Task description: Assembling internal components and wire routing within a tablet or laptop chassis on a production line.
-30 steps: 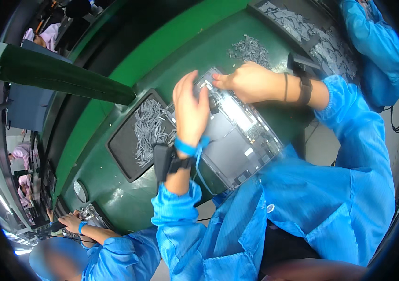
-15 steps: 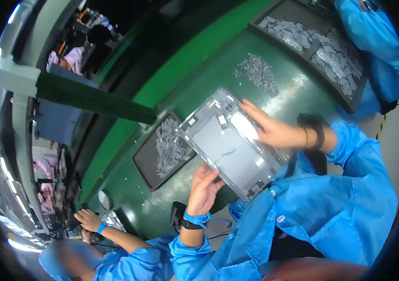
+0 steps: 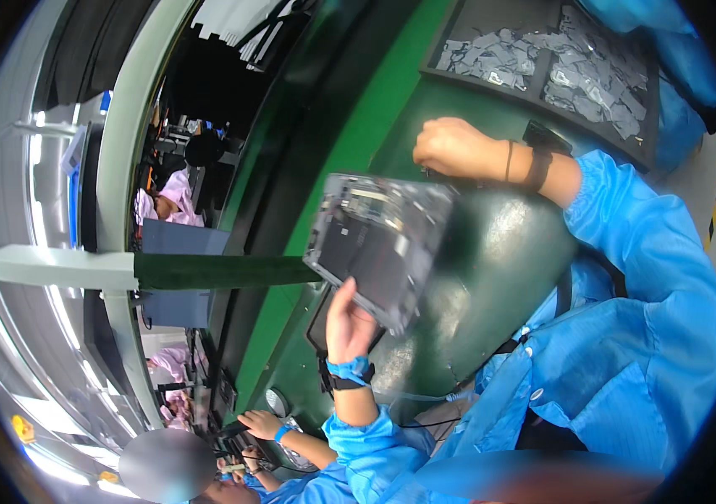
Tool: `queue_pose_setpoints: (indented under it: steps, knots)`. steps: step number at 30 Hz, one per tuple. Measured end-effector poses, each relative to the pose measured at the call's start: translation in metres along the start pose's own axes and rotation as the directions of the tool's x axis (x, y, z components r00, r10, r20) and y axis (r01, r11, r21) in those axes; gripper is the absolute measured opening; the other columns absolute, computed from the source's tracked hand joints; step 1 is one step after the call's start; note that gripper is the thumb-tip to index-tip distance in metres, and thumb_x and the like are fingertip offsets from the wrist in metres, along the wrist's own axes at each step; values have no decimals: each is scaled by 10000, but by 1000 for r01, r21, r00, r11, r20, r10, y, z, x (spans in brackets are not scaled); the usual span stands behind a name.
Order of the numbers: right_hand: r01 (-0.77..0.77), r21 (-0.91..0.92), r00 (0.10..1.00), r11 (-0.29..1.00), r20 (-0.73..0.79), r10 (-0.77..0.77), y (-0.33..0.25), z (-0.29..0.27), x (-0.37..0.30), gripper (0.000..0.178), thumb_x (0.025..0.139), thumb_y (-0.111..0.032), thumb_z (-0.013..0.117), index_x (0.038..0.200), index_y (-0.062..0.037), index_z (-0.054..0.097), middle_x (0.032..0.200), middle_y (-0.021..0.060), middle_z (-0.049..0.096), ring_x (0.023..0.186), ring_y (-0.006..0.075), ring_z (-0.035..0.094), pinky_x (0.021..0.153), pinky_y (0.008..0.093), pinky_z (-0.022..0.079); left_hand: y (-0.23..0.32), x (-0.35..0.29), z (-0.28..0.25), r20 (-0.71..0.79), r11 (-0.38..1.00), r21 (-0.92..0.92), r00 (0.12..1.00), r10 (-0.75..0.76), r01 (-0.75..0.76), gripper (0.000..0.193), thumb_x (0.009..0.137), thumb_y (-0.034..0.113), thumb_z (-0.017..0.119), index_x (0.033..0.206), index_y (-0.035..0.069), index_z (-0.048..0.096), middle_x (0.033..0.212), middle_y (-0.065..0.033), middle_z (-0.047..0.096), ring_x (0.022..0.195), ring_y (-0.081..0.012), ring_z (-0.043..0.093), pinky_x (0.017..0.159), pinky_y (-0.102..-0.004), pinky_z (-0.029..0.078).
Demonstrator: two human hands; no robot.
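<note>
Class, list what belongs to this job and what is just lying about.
In the job:
opened electronic device casing, held by left hand
right hand, off the casing

Apparently lying about:
divided dark tray
grey flat pieces inside
round disc

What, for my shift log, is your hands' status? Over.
Left hand grips flat device, innards exposed. Right hand curled, off device, contents hidden. Green post near device's left edge, contact unclear.

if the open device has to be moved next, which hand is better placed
Probably the left hand: it grips the open device at its edge. The right hand is curled, over or on the green table, apart from the device; whether it holds anything is hidden.
</note>
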State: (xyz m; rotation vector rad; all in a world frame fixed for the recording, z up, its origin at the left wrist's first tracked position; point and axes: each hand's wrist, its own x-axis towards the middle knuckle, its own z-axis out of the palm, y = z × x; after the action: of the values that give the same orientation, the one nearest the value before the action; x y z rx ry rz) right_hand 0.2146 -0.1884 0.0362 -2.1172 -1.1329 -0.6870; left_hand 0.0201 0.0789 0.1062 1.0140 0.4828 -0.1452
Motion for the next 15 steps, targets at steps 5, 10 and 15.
queue_pose_setpoints:
  steps: [5,10,15]
  knots:
    - [88,-62,992,994,98,-82,-10,16,-16,107,680,-213,691,673,-127,628,722,20,592,829,236,576,705,370,474,42,87,-5,-17,969,-219,993,116,-117,70,886,47,624,897,-21,615,908,-131,683,827,-217,664,769,-301,574]
    - [111,-132,988,985,125,-95,-5,24,-22,79,682,-209,653,654,-147,612,720,13,560,830,224,554,705,355,444,55,184,-31,-79,898,-432,995,57,-86,122,866,22,636,962,-44,599,967,-150,672,853,-259,642,781,-345,564]
    - [92,-121,993,988,82,-83,-6,23,-26,88,663,-196,617,614,-124,607,680,61,583,743,271,609,616,403,477,56,257,-66,136,798,-598,991,4,78,205,900,77,612,1059,-51,590,1040,-161,658,910,-266,620,859,-369,530]
